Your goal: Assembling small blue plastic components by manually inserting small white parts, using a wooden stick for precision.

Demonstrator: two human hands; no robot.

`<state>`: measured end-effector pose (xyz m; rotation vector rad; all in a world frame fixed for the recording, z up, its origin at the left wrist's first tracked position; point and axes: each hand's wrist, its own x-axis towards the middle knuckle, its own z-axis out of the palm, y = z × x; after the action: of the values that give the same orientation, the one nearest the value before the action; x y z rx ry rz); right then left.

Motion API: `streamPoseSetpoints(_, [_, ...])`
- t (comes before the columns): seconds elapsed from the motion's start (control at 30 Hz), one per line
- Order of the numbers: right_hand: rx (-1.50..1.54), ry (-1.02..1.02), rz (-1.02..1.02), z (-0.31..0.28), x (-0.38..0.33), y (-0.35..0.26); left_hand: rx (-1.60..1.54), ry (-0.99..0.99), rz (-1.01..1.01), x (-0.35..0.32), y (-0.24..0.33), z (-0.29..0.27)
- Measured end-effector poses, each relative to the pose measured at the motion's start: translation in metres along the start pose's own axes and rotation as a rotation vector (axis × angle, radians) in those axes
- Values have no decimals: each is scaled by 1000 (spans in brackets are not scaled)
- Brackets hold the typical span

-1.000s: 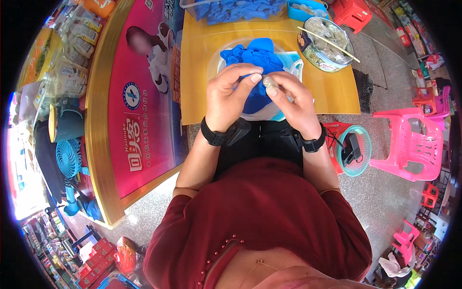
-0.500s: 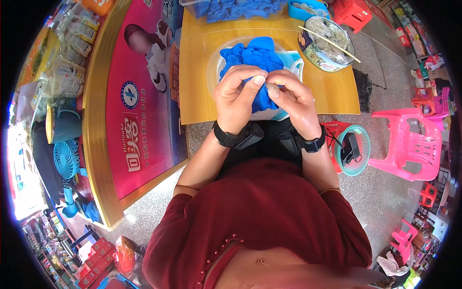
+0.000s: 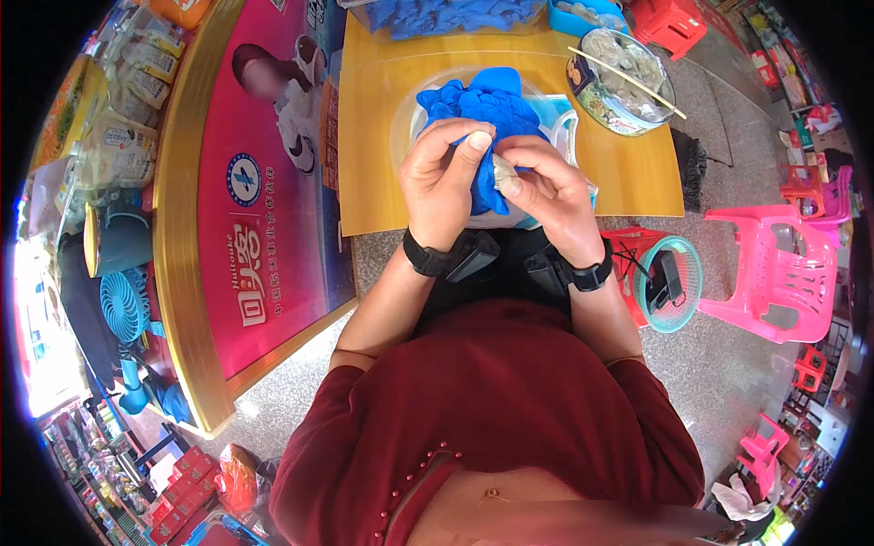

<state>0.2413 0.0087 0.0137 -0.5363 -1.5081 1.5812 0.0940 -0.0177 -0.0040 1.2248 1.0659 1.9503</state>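
Note:
My left hand (image 3: 439,177) is pinched, thumb against forefinger, over a bowl; what lies between the fingertips, if anything, is too small to make out. Close beside it on the right, my right hand (image 3: 557,187) holds a small crumpled whitish piece (image 3: 503,171) between thumb and forefinger. Beneath both hands a pile of soft blue pieces (image 3: 482,102) rises out of a translucent round bowl (image 3: 406,123). My fingers hide part of the pile. A light-blue face mask (image 3: 557,116) with white edging lies partly under the bowl's right side.
On the yellow table (image 3: 373,173), a round tin (image 3: 628,120) holds whitish translucent pieces, with a chopstick (image 3: 628,80) across its top. Behind are a clear tub of blue pieces (image 3: 455,16) and a blue tray (image 3: 583,18). A green basket (image 3: 672,314) and pink chair (image 3: 774,264) stand right.
My fingertips have drawn apart. The right hand has shifted slightly lower, and the whitish piece in it shows more plainly. The left hand has moved slightly left.

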Motion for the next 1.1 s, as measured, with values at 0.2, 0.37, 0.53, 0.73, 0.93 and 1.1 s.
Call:
streamPoseSetpoints(0.2, [-172,87,103,10,-3,1,325,-41,272,5,9,-6])
streamPoseSetpoints(0.37, [-160,82,2,13,1,0,-212,113,-170,4,4,4])
streamPoseSetpoints(0.53, [-573,-50,-230,5,5,7,-34,31,-327,-2,6,5])
streamPoseSetpoints(0.73, [-542,357,-94,17,0,11,101,10,-290,-8,10,16])
streamPoseSetpoints(0.93, [-45,185,86,15,-5,3,-102,-1,-506,-4,4,4])
streamPoseSetpoints(1.1, [-227,159,4,15,-4,13,-21,-17,-365,-8,3,12])
